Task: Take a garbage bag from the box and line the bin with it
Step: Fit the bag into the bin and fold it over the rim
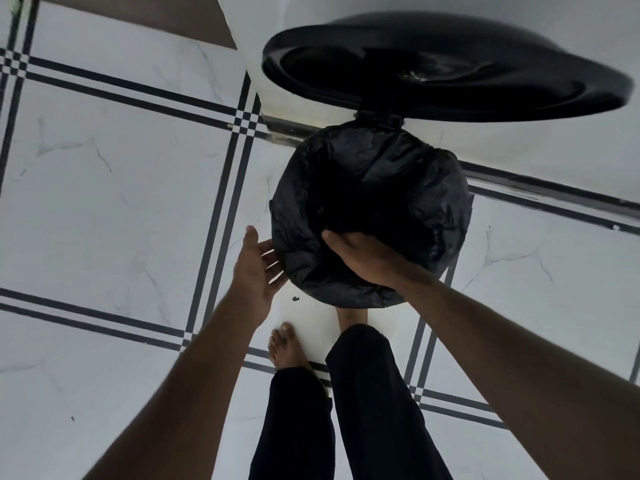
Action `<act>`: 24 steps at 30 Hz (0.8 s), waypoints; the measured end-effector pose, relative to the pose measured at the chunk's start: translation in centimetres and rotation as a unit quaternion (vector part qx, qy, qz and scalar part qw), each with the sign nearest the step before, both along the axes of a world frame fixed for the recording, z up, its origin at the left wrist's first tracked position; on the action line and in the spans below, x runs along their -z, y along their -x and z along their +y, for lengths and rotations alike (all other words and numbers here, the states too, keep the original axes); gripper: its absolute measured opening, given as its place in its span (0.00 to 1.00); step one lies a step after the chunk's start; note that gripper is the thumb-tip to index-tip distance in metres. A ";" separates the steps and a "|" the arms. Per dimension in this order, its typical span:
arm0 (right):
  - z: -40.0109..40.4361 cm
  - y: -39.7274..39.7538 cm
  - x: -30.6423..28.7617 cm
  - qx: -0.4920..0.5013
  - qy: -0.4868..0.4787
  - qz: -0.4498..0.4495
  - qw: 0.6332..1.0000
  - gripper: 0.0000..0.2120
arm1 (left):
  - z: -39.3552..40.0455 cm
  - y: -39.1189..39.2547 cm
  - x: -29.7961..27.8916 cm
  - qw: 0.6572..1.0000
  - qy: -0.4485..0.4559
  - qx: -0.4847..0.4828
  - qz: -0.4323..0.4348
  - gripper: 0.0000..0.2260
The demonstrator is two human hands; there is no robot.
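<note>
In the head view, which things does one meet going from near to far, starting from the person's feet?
Bare foot → left hand, open beside the bin → right hand on the garbage bag over the bin's rim → hinge → raised lid.

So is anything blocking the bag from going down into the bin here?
Nothing visible. The lid is swung up and back, clear of the opening, and the garbage bag already drapes over the bin's mouth, with the right hand on its near edge and the left hand open beside it.

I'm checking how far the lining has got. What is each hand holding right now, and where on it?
The right hand presses the garbage bag at the bin's near rim; the left hand is open beside it, holding nothing.
</note>
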State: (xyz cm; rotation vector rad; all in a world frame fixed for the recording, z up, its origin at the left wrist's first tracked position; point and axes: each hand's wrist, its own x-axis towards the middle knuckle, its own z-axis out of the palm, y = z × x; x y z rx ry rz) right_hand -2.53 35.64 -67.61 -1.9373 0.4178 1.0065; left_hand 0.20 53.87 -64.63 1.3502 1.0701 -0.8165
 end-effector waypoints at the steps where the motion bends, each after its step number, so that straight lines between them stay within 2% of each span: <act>1: 0.1 0.0 0.0 0.017 0.011 -0.029 0.999 0.23 | 0.1 0.0 -0.1 1.000 -0.012 0.012 0.004 0.24; 3: -0.3 0.0 -0.5 0.084 0.056 -0.103 0.990 0.17 | 0.1 0.1 -0.5 0.999 -0.036 0.035 0.012 0.24; 6: -1.4 0.5 -0.9 0.095 0.193 -0.207 0.954 0.14 | -0.1 0.1 -1.5 0.998 -0.034 0.050 0.024 0.25; 9: -2.9 1.4 -2.5 0.083 0.273 -0.224 0.932 0.16 | -0.7 0.0 -2.3 0.998 -0.026 0.055 0.022 0.27; 14: -5.5 3.2 -4.7 0.089 0.304 -0.274 0.908 0.16 | -1.6 0.2 -2.8 0.996 -0.042 0.081 0.007 0.29; 17: -6.7 3.6 -5.0 0.056 0.363 -0.246 0.897 0.16 | -1.9 0.1 -2.9 0.993 -0.046 0.110 0.005 0.32; 19: -7.3 3.8 -4.7 -0.017 0.393 -0.187 0.900 0.18 | -2.0 0.1 -2.9 0.988 -0.064 0.142 -0.013 0.33; 22: -7.8 4.3 -4.2 -0.168 0.439 -0.127 0.874 0.19 | -2.0 0.4 -2.1 0.974 -0.099 0.200 -0.036 0.43; 24: -7.6 4.2 -4.3 -0.196 0.454 -0.115 0.862 0.18 | -2.1 0.4 -1.9 0.968 -0.116 0.218 -0.038 0.43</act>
